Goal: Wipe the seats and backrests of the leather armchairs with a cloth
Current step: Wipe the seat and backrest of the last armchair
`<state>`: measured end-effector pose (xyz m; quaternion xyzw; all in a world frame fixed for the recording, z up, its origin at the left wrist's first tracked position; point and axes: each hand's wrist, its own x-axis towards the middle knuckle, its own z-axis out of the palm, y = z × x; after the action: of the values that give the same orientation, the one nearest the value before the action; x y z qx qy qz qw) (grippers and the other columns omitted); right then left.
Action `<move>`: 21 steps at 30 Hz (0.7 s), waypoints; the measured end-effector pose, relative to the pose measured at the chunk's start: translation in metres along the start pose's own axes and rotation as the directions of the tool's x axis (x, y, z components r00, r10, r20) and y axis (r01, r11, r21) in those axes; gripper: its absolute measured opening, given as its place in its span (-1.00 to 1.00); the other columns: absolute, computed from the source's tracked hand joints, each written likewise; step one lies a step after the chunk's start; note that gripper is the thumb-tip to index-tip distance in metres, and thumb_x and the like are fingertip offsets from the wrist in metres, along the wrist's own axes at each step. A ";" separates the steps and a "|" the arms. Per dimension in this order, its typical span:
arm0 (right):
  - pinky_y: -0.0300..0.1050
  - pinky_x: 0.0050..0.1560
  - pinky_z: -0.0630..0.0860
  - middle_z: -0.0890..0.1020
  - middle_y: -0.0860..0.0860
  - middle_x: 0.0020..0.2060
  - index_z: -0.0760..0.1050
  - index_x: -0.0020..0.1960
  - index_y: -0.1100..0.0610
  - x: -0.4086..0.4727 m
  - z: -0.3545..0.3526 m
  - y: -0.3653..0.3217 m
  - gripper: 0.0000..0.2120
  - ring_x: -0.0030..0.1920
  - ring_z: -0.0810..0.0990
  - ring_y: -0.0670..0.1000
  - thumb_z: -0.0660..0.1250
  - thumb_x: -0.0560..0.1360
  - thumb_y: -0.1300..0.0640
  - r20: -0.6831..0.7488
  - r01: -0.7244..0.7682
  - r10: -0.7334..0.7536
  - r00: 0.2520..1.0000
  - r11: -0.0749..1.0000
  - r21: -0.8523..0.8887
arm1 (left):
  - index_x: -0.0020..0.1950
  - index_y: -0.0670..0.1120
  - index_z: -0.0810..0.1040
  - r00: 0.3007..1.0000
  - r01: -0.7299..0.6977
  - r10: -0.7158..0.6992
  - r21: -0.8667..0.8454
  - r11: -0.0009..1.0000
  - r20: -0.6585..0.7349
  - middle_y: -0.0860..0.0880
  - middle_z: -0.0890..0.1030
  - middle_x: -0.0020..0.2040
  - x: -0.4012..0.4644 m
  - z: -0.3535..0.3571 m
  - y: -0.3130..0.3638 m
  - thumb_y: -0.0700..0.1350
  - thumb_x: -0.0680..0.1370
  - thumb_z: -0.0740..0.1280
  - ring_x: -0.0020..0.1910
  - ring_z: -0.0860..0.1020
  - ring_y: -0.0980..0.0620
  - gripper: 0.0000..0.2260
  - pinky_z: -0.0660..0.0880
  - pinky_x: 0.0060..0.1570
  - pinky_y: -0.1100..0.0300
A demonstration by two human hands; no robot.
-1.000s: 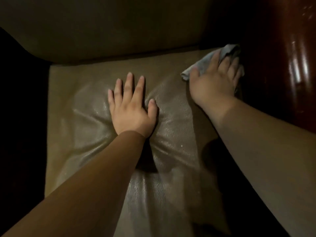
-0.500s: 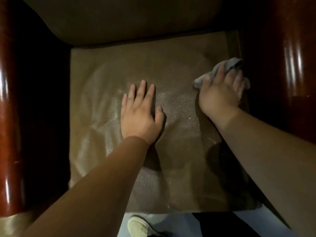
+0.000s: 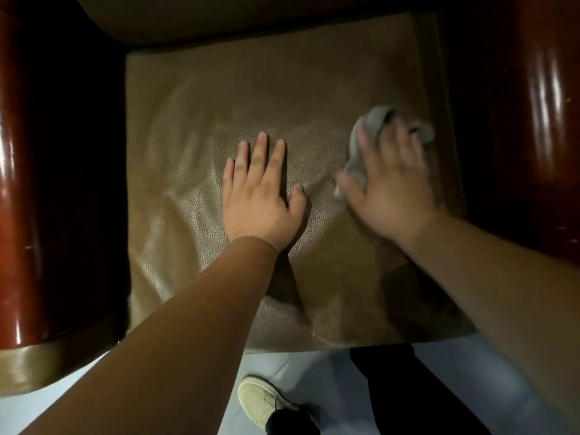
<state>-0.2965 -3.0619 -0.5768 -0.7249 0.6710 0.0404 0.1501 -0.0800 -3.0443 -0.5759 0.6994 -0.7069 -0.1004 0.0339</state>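
Note:
The brown leather seat cushion (image 3: 238, 98) of an armchair fills the middle of the view, with the lower edge of its backrest (image 3: 219, 17) along the top. My left hand (image 3: 260, 196) lies flat on the middle of the seat, fingers straight and spread. My right hand (image 3: 392, 186), blurred by motion, presses a crumpled grey cloth (image 3: 373, 120) onto the right side of the seat with its fingers spread over it. Most of the cloth is hidden under that hand.
Glossy red-brown wooden armrests stand on the left (image 3: 15, 183) and right (image 3: 546, 89) of the seat. Below the seat's front edge lies a pale floor (image 3: 329, 378), with my beige shoe (image 3: 263, 400) and dark trouser leg (image 3: 395, 387).
My right hand has dragged the cloth from the seat's back right corner toward the front along the right side. The view has pulled back, showing the seat's front edge, floor and shoe.

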 end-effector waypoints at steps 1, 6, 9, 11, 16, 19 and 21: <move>0.27 0.62 -0.02 0.16 0.29 0.61 -0.02 0.69 0.08 -0.032 0.005 0.000 -0.21 0.64 0.00 0.29 -0.01 0.62 -0.36 -0.002 0.110 -0.110 0.994 0.994 -0.020 | 0.70 0.05 0.21 1.000 0.007 -0.007 0.003 1.000 0.010 -0.03 0.15 0.72 -0.001 -0.001 0.001 0.22 0.59 0.11 0.70 0.04 -0.13 -0.33 -0.08 0.67 -0.10; 0.29 0.61 0.01 0.22 0.25 0.59 -0.05 0.70 0.00 -0.101 0.013 0.039 -0.12 0.65 -0.03 0.27 0.08 0.55 -0.44 0.073 0.043 -0.045 0.996 0.999 0.025 | 0.72 0.02 0.16 0.999 -0.041 0.040 0.028 0.999 0.031 -0.08 0.09 0.73 -0.039 0.001 0.010 0.24 0.61 0.13 0.71 -0.02 -0.17 -0.30 -0.07 0.66 -0.17; 0.20 0.64 -0.10 0.03 0.23 0.65 -0.23 0.69 0.01 -0.065 0.010 0.029 -0.17 0.66 -0.13 0.22 -0.10 0.60 -0.42 0.096 -0.346 0.338 0.936 0.935 0.079 | 0.71 0.03 0.18 0.998 -0.058 0.058 0.027 0.998 0.010 -0.07 0.11 0.72 -0.059 0.007 0.010 0.23 0.59 0.16 0.71 -0.01 -0.15 -0.30 -0.06 0.66 -0.16; 0.22 0.64 -0.14 0.03 0.27 0.64 -0.21 0.69 0.07 -0.070 0.015 0.009 -0.21 0.66 -0.13 0.25 -0.14 0.62 -0.35 0.054 -0.348 0.346 0.937 0.937 0.038 | 0.70 0.03 0.22 0.999 -0.051 0.052 0.015 0.999 -0.015 -0.07 0.14 0.72 -0.060 0.007 0.011 0.22 0.58 0.18 0.71 0.02 -0.16 -0.30 -0.05 0.66 -0.16; 0.28 0.61 0.03 0.30 0.24 0.57 0.05 0.69 0.06 -0.158 0.031 -0.001 -0.23 0.65 0.02 0.27 0.08 0.62 -0.32 0.065 0.298 -0.293 0.954 0.952 -0.070 | 0.72 0.04 0.14 0.995 -0.088 0.086 0.030 0.996 0.039 -0.07 0.06 0.73 -0.071 0.005 0.011 0.24 0.59 0.15 0.71 -0.04 -0.15 -0.28 -0.11 0.66 -0.15; 0.28 0.61 0.02 0.22 0.28 0.60 -0.07 0.70 0.03 -0.136 0.029 0.031 -0.22 0.65 -0.01 0.28 -0.07 0.63 -0.38 0.057 0.141 -0.134 0.989 0.982 -0.123 | 0.72 0.04 0.14 0.989 -0.141 0.140 0.038 0.989 0.037 -0.08 0.06 0.73 -0.094 0.006 0.010 0.23 0.59 0.15 0.71 -0.05 -0.15 -0.29 -0.11 0.66 -0.15; 0.23 0.63 -0.06 0.11 0.29 0.62 -0.17 0.69 0.03 -0.110 0.023 0.034 -0.23 0.65 -0.09 0.27 -0.15 0.64 -0.37 0.055 -0.202 0.203 0.978 0.979 -0.012 | 0.71 0.03 0.19 0.991 -0.136 0.135 0.034 0.990 0.013 -0.08 0.09 0.73 -0.101 0.009 0.010 0.21 0.58 0.16 0.71 -0.01 -0.16 -0.30 -0.09 0.67 -0.14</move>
<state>-0.3378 -2.9514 -0.5757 -0.6520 0.7367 0.0777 0.1615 -0.0897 -2.9430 -0.5730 0.6497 -0.7545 -0.0891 0.0248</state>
